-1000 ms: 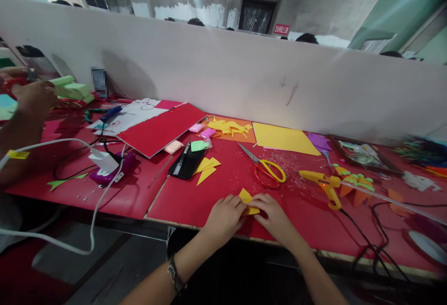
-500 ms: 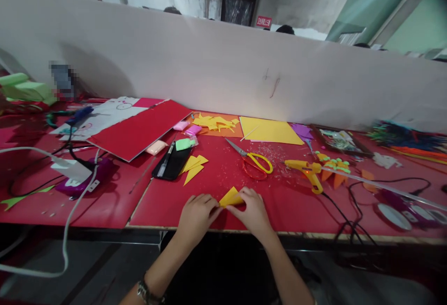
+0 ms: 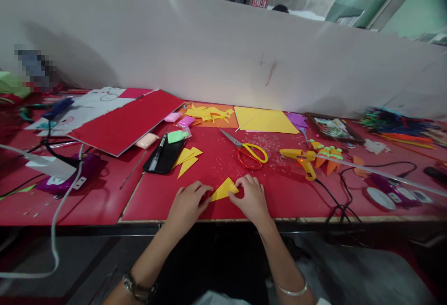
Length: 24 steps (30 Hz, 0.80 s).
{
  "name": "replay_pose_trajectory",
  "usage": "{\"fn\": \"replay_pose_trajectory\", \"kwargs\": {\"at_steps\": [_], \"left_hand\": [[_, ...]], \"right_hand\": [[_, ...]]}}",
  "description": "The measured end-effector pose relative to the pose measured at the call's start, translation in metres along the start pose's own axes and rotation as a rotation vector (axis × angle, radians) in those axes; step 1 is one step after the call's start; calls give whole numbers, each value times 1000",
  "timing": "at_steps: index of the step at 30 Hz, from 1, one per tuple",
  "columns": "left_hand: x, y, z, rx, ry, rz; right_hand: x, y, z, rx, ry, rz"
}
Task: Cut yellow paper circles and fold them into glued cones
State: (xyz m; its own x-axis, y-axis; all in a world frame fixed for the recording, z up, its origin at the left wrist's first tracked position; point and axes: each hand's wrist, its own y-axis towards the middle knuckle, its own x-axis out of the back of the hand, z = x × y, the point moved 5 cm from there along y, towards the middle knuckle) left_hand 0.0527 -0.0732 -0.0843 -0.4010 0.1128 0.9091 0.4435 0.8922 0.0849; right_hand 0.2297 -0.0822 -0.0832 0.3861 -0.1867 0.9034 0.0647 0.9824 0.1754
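Observation:
A small piece of yellow paper (image 3: 223,190), with slanted edges and a pointed top, is held between my two hands just above the front of the red table. At its left corner, the thumb and fingertips of my left hand (image 3: 186,205) are closed on the paper. My right hand (image 3: 252,199) pinches the right corner between thumb and forefinger, the other fingers curled. Beyond my left hand lie several yellow paper triangles (image 3: 187,159), touching a black phone (image 3: 161,160) with a pen on it. Scissors (image 3: 246,149) with yellow and red handles rest open-bladed past the paper.
A yellow glue gun (image 3: 301,158) lies right, its cord trailing to the table edge. Further back are a yellow sheet (image 3: 267,119), yellow scraps (image 3: 209,112) and a red board (image 3: 129,121). A purple power strip (image 3: 71,174) with a white cable sits left. A partition (image 3: 209,49) stands behind.
The view has tilted down and shifted. My hands have moved apart slightly, turning the yellow paper so more of its face shows. The other person's hands at left have left the view.

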Motion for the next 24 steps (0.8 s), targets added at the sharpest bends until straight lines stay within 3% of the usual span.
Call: {"fn": "replay_pose_trajectory", "kwargs": {"at_steps": [8, 16, 24], "left_hand": [[0, -1, 11, -84, -46, 82], [0, 0, 13, -84, -76, 156], [2, 3, 8, -99, -107, 163]], "right_hand": [[7, -3, -16, 68, 93, -15], [7, -2, -8, 60, 246, -33], [-2, -1, 0, 91, 317, 83]]}}
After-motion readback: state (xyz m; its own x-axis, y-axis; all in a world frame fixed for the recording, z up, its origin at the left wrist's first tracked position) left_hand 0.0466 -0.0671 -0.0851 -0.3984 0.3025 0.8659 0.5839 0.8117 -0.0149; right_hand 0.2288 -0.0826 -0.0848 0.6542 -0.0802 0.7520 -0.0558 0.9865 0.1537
